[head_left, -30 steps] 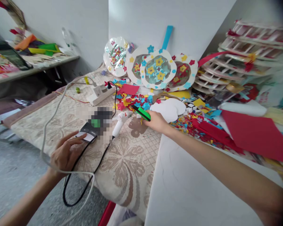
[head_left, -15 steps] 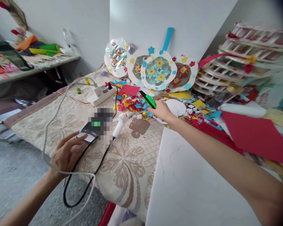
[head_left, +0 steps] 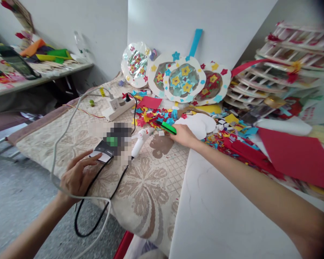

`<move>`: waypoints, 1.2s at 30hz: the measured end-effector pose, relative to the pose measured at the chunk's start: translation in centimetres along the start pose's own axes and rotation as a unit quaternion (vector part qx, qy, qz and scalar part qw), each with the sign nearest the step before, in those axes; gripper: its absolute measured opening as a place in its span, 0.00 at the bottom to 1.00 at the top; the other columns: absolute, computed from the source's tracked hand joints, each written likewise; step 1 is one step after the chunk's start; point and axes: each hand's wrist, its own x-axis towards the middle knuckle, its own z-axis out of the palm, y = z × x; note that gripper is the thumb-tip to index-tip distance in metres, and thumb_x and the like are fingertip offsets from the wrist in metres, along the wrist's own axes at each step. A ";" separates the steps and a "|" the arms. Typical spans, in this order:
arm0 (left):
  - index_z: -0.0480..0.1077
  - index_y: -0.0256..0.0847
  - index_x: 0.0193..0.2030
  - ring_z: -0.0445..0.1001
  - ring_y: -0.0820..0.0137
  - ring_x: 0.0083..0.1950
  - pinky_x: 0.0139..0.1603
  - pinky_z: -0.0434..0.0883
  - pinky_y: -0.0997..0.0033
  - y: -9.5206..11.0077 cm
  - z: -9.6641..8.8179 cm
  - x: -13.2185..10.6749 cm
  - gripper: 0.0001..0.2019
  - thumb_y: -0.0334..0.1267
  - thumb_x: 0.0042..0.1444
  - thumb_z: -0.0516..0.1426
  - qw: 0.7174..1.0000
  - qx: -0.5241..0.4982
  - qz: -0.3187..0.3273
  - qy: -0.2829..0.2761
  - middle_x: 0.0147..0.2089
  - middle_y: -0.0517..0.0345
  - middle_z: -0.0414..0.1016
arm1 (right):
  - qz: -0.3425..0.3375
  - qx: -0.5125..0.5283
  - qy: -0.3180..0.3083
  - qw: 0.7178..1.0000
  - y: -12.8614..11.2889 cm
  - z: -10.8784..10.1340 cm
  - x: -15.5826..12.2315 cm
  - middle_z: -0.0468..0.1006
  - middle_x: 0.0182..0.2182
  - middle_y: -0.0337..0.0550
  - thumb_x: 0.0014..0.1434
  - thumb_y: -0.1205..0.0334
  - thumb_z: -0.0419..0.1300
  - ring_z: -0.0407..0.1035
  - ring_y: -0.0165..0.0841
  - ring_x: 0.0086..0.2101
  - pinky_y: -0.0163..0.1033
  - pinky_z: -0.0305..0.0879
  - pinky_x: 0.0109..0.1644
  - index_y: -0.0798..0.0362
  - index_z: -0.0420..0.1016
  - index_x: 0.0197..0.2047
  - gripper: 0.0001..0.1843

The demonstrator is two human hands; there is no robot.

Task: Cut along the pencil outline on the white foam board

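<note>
A beige floral cloth covered the crowded counter.
A phone lay at the left, with a white glue gun just to its right and a white power strip farther back. Colourful paper scraps spread over the far middle and right; a large white board lay near right.

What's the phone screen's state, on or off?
On: the phone shows a bright white panel at the fingertips of the left hand and a green patch farther up. Pixelation hides the rest; cannot tell its content.
</note>
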 end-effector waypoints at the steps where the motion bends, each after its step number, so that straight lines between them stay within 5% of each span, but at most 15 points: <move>1: 0.65 0.39 0.45 0.68 0.59 0.62 0.57 0.68 0.55 0.0 0.0 0.0 0.07 0.33 0.61 0.51 1.000 0.001 0.001 -0.001 0.49 0.47 0.78 | 0.011 0.003 0.010 1.000 -0.1 -0.3 0.3 0.79 0.32 0.48 0.54 0.65 0.60 0.72 0.39 0.34 0.34 0.56 0.32 0.55 0.75 0.34 0.04; 10: 0.65 0.39 0.46 0.67 0.60 0.63 0.58 0.68 0.55 -0.1 0.1 0.0 0.07 0.32 0.61 0.51 1.000 0.000 0.003 -0.002 0.49 0.46 0.78 | 0.057 0.104 0.077 0.990 0.5 -3.8 0.8 0.76 0.23 0.41 0.57 0.64 0.59 0.71 0.32 0.23 0.33 0.65 0.30 0.57 0.75 0.39 0.08; 17: 0.65 0.42 0.45 0.67 0.60 0.62 0.57 0.69 0.54 0.1 0.0 0.0 0.07 0.34 0.61 0.51 1.000 -0.002 -0.009 -0.004 0.50 0.50 0.79 | 0.074 0.182 0.061 0.978 2.7 -3.2 -1.2 0.79 0.26 0.40 0.53 0.68 0.60 0.69 0.27 0.18 0.31 0.66 0.26 0.56 0.76 0.37 0.07; 24: 0.65 0.42 0.45 0.68 0.60 0.62 0.58 0.68 0.55 0.3 0.0 0.2 0.07 0.34 0.60 0.51 1.000 0.000 -0.020 -0.005 0.50 0.51 0.79 | 0.063 0.216 0.039 0.974 1.8 -3.7 -1.2 0.78 0.24 0.41 0.56 0.64 0.59 0.66 0.26 0.16 0.30 0.62 0.22 0.56 0.74 0.33 0.05; 36: 0.65 0.38 0.46 0.66 0.60 0.62 0.59 0.67 0.56 0.6 -0.3 0.1 0.08 0.31 0.61 0.51 1.000 -0.008 -0.015 -0.014 0.49 0.46 0.78 | 0.081 0.314 -0.024 0.946 2.8 -5.7 -10.0 0.73 0.20 0.38 0.53 0.46 0.63 0.62 0.26 0.17 0.32 0.62 0.22 0.55 0.73 0.36 0.19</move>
